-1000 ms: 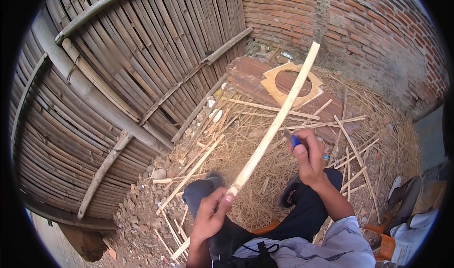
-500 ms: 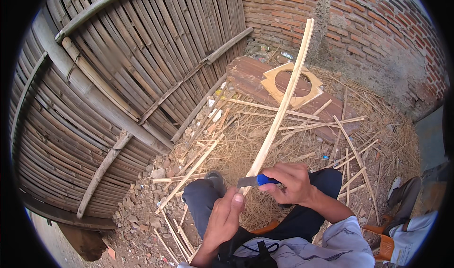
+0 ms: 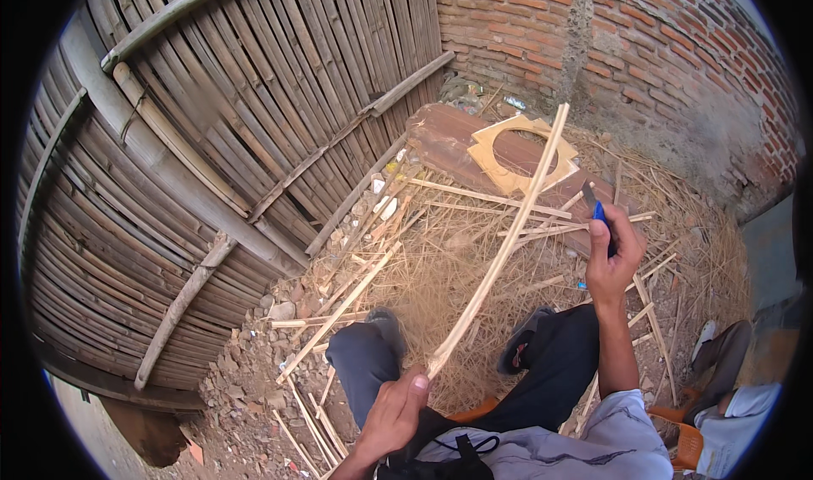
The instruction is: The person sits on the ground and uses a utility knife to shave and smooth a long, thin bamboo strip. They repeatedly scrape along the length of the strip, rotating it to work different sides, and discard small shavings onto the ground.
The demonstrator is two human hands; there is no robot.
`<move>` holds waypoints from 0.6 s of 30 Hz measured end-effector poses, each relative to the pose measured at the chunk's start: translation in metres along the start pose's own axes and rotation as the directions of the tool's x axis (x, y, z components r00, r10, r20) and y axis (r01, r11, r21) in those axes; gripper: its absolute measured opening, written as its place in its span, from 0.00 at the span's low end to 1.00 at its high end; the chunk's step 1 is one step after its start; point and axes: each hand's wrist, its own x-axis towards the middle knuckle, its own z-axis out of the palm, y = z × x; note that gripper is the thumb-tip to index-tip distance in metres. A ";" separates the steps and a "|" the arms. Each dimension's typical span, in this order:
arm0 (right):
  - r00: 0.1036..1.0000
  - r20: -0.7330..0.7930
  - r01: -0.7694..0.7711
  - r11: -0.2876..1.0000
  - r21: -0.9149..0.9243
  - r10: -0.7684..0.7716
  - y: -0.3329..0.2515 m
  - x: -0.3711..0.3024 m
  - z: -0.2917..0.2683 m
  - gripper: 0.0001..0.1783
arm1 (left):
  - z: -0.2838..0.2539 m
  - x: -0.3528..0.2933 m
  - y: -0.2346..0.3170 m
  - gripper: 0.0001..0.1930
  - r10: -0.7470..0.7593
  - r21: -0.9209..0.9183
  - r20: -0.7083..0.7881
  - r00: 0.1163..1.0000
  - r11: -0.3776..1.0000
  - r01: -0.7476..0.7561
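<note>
A long, pale wooden strip [image 3: 503, 254] slants up and away from my lap, its near end pinched in my left hand [image 3: 395, 414]. That hand is closed, with the thumb lying along the top near the strip's end. Off to the right, above my knee, my right hand [image 3: 616, 255] is raised and wrapped round the blue handle of a knife [image 3: 600, 215]. The knife's short grey blade points up and away, apart from the strip.
Straw-like shavings [image 3: 440, 260] and loose strips [image 3: 339, 315] cover the ground. Beyond lies a brown board [image 3: 436, 133] with a cut-out panel [image 3: 484, 151] on it. A bamboo wall [image 3: 279, 99] stands left, a brick wall [image 3: 508, 14] behind. Another person's leg [image 3: 718, 353] shows at right.
My right hand has swung the knife off the strip, up and to the right. The strip's far end has dropped lower, while my left hand keeps its grip near the same spot.
</note>
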 end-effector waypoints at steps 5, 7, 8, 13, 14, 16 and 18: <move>0.893 0.354 0.216 0.954 0.206 -0.278 -0.039 -0.054 0.025 0.16 | 0.001 0.018 0.013 0.15 0.017 0.019 -0.106 0.994 1.000 -0.015; 0.864 0.395 0.221 0.940 0.259 -0.312 -0.048 -0.068 0.031 0.17 | 0.008 0.023 0.016 0.13 0.058 0.013 -0.119 0.991 0.998 -0.057; 0.856 0.408 0.216 0.936 0.279 -0.319 -0.052 -0.071 0.033 0.17 | 0.009 0.023 0.017 0.13 0.068 0.024 -0.124 0.990 0.998 -0.065; 0.824 0.453 0.224 0.930 0.291 -0.340 -0.062 -0.080 0.039 0.17 | 0.013 0.027 0.021 0.13 0.116 0.071 -0.178 0.977 0.992 -0.105; 0.825 0.448 0.235 0.930 0.283 -0.345 -0.062 -0.080 0.040 0.17 | 0.013 0.027 0.022 0.13 0.096 0.063 -0.173 0.980 0.994 -0.086; 0.826 0.438 0.256 0.928 0.270 -0.355 -0.063 -0.078 0.042 0.17 | 0.011 0.027 0.022 0.13 0.056 0.050 -0.163 0.985 0.998 -0.048; 0.817 0.457 0.258 0.932 0.253 -0.351 -0.062 -0.077 0.041 0.17 | 0.011 0.027 0.018 0.13 0.053 0.056 -0.152 0.987 0.997 -0.045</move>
